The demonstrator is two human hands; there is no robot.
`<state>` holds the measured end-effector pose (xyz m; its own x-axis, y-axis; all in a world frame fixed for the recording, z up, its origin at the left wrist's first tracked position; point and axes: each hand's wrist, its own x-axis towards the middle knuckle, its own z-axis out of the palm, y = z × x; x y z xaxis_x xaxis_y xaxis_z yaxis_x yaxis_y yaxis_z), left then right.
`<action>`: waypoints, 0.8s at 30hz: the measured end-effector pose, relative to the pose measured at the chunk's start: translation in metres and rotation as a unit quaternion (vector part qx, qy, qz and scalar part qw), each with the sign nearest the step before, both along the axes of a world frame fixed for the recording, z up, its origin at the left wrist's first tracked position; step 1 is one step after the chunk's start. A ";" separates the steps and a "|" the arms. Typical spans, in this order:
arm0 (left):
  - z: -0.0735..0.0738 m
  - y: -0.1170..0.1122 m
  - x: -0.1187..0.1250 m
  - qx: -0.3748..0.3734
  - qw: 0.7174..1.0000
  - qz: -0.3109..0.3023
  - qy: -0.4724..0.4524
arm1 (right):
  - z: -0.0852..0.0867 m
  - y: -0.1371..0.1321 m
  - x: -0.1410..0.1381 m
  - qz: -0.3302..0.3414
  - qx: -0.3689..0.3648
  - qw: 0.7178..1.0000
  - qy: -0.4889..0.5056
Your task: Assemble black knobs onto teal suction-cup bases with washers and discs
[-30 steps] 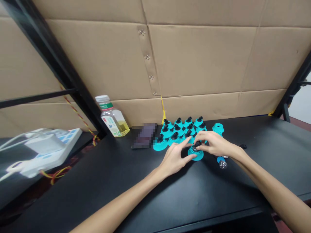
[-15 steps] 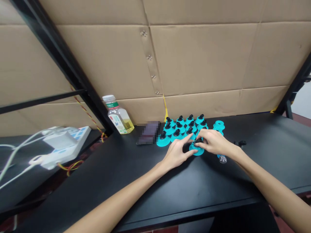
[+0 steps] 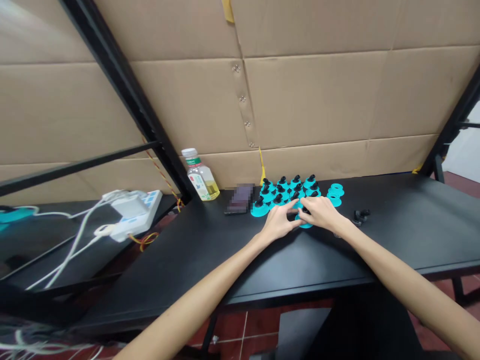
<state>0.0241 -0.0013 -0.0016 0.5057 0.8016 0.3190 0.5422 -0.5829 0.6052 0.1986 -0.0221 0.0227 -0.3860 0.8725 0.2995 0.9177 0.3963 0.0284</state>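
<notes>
Left hand and right hand curl almost closed, fingertips pinching the black knob of a turquoise flanged disc, just in front of rows of matching discs on my black table.

Head-worn view looks forward and down; black table close below, cardboard wall beyond.

Plastic bottle — juice, perhaps — power strip
</notes>
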 end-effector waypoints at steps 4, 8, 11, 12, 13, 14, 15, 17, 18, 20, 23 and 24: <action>-0.003 0.004 0.005 0.013 1.000 -0.020 -0.017 | 0.001 0.004 -0.002 -0.015 -0.003 1.000 -0.005; -0.004 0.003 0.010 0.021 0.999 -0.029 -0.019 | 0.003 0.007 -0.004 -0.045 -0.006 0.999 -0.015; -0.006 0.003 0.011 0.017 0.999 -0.040 -0.023 | 0.002 0.008 -0.005 -0.058 -0.006 0.998 -0.019; -0.007 0.004 0.011 0.013 0.999 -0.045 -0.025 | 0.002 0.008 -0.006 -0.063 -0.006 0.998 -0.019; -0.009 0.005 0.011 0.007 0.998 -0.048 -0.029 | 0.002 0.009 -0.006 -0.067 -0.007 0.998 -0.020; -0.010 0.007 0.011 -0.001 0.998 -0.051 -0.033 | 0.002 0.009 -0.006 -0.070 -0.007 0.997 -0.020; -0.012 0.009 0.011 -0.009 0.998 -0.054 -0.037 | 0.001 0.009 -0.006 -0.072 -0.007 0.997 -0.020; -0.014 0.012 0.012 -0.026 0.997 -0.056 -0.046 | 0.001 0.009 -0.006 -0.073 -0.007 0.997 -0.020; -0.015 0.013 0.012 -0.033 0.997 -0.057 -0.050 | 0.001 0.009 -0.005 -0.072 -0.007 0.997 -0.020; -0.015 0.014 0.012 -0.042 0.996 -0.059 -0.058 | 0.001 0.009 -0.004 -0.068 -0.007 0.997 -0.020; -0.013 0.013 0.011 -0.044 0.995 -0.059 -0.063 | 0.002 0.007 -0.001 -0.061 -0.005 0.998 -0.019; -0.012 0.013 0.011 -0.045 0.995 -0.059 -0.062 | 0.003 0.006 0.000 -0.058 -0.005 0.998 -0.015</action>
<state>0.0348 0.0119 -0.0133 0.5598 0.7667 0.3143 0.3910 -0.5789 0.7155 0.1986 -0.0162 0.0253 -0.2915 0.9144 0.2809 0.9560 0.2882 0.0539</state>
